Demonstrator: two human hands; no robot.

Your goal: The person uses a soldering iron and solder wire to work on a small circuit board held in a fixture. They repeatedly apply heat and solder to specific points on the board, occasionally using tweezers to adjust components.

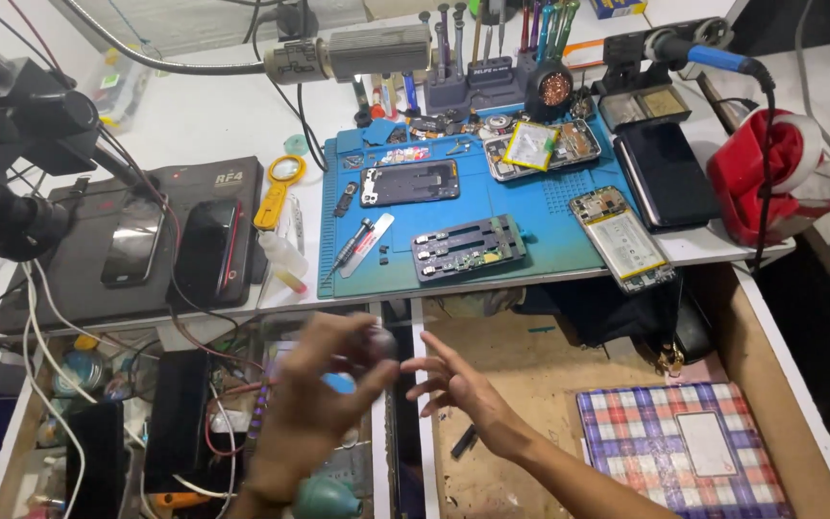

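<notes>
Both hands hover low over the open drawers below the counter (242, 106): the left hand (324, 404) is blurred, fingers curled around what looks like a small dark round object (379, 343), though the blur hides whether the grip truly closes on it. The right hand (458, 384) sits just beside it with fingers spread wide, holding nothing, above the bare wooden drawer (530, 375) where a plaid cloth-covered box (665, 432) lies. Up on the counter, the blue work mat (530, 250) carries opened phones and a screwdriver (350, 245), well apart from both hands.
</notes>
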